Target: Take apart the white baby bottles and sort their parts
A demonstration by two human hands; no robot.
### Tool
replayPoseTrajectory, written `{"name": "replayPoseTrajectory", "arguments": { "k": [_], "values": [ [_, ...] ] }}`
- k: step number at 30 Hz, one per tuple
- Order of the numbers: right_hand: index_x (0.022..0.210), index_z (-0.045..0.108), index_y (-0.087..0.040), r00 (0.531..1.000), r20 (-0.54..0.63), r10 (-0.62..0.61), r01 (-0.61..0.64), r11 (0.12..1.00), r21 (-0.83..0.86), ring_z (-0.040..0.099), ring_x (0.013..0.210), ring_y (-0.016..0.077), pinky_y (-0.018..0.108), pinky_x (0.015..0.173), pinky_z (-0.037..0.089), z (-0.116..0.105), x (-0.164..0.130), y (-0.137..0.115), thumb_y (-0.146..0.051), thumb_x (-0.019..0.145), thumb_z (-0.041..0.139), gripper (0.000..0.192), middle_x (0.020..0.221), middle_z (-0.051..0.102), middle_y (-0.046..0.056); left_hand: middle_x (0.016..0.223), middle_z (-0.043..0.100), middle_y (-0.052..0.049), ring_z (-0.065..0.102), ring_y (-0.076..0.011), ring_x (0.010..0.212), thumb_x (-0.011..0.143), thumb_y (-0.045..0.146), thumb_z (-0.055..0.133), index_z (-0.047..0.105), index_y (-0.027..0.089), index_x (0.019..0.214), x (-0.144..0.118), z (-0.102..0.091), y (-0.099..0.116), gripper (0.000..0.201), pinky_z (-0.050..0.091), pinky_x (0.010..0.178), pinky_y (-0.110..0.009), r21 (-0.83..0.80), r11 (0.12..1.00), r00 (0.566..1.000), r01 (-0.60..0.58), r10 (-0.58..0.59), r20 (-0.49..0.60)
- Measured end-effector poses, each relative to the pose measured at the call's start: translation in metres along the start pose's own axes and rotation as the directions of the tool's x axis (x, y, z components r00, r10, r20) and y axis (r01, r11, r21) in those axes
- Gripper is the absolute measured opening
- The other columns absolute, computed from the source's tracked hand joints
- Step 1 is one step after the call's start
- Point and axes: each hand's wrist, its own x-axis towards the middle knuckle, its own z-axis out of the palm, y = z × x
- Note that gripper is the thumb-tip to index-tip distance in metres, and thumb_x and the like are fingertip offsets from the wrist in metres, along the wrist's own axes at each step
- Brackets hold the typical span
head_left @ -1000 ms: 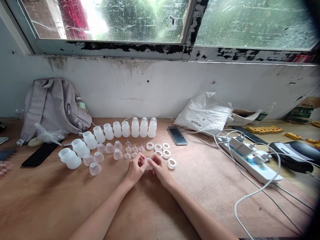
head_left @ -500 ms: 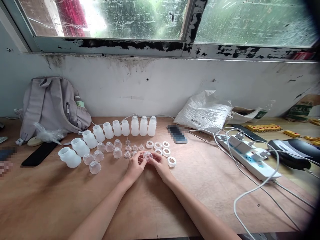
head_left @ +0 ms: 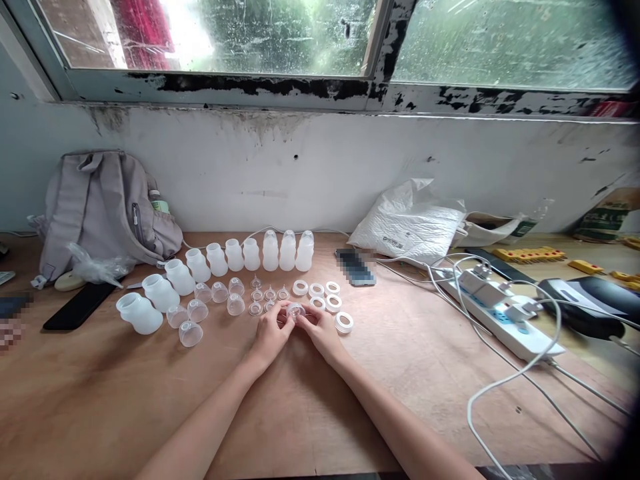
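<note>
I see left hand (head_left: 271, 331) and right hand (head_left: 320, 330) pinching one clear nipple piece (head_left: 295, 311) together | held just above tabletop (head_left: 125, 393), steadied from both sides | white rings (head_left: 325, 297) at 1 o'clock, bottles (head_left: 235, 257) at 11

Both forearms bare — no sleeves, rings, watch visible.

A brown wooden bench (head_left: 150, 400) runs along the wall. On it lie a grey backpack (head_left: 105, 203), rows of white bottles (head_left: 235, 255), clear cups (head_left: 191, 333) and white rings (head_left: 344, 323), a phone (head_left: 355, 267), a white plastic bag (head_left: 410, 223) and a power strip (head_left: 500, 313) with cables.
</note>
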Motion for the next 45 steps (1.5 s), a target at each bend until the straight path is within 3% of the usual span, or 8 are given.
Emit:
{"name": "replayPoseTrajectory", "arguments": {
  "k": [13,21,32,40,45],
  "values": [
    [0.093,0.065,-0.019,0.999,-0.034,-0.04,0.038,0.998,-0.056,0.062,0.083,0.022,0.037,0.078,0.049,0.0024,0.0001,-0.0019,-0.022,0.07,0.056,0.025,0.089,0.068,0.004,0.09,0.065,-0.004,0.06,-0.0136,0.071,0.074,0.019,0.049,0.058,0.02,0.101,0.0011,0.0011,0.0,0.029,0.05,0.065,-0.024,0.053,0.998,0.999,-0.033,0.034,-0.03],
    [0.087,0.067,-0.015,0.996,-0.088,0.007,-0.013,0.997,-0.072,0.063,0.076,0.0216,0.033,0.069,0.052,0.0028,-0.0004,-0.003,-0.016,0.067,0.054,0.024,0.08,0.069,0.005,0.084,0.065,-0.002,0.059,-0.0126,0.065,0.073,0.017,0.048,0.058,0.021,0.099,-0.0011,0.0029,0.0043,0.028,0.048,0.064,-0.023,0.092,0.994,0.998,-0.054,0.055,-0.013],
    [0.086,0.067,-0.015,0.996,-0.086,0.017,-0.025,0.995,-0.095,0.063,0.074,0.0215,0.033,0.067,0.052,0.0054,-0.0018,-0.0022,-0.021,0.068,0.055,0.023,0.079,0.069,0.005,0.08,0.066,-0.001,0.06,-0.0131,0.064,0.07,0.015,0.05,0.06,0.021,0.093,0.0001,0.0045,0.0015,0.026,0.048,0.065,-0.024,0.121,0.993,0.999,0.002,0.003,-0.047],
    [0.083,0.065,-0.013,0.992,-0.121,0.035,-0.052,0.989,-0.14,0.055,0.048,0.0128,0.024,0.049,0.046,0.0046,-0.0014,0.0009,-0.015,0.066,0.052,0.022,0.058,0.063,0.001,0.079,0.067,-0.001,0.06,-0.0125,0.061,0.069,0.015,0.051,0.059,0.02,0.096,-0.0006,0.0069,-0.0031,0.028,0.049,0.064,-0.024,0.1,0.995,0.999,0.023,-0.019,-0.046],
    [0.083,0.064,-0.014,0.992,-0.121,0.032,-0.047,0.992,-0.118,0.056,0.048,0.0129,0.024,0.05,0.047,0.0048,-0.0006,0.0019,-0.018,0.066,0.053,0.02,0.059,0.063,0.001,0.082,0.067,-0.002,0.061,-0.0125,0.062,0.071,0.017,0.049,0.059,0.02,0.095,0.0,0.0055,-0.0005,0.026,0.049,0.063,-0.024,0.062,0.998,0.999,0.018,-0.015,-0.043]
  ]
}}
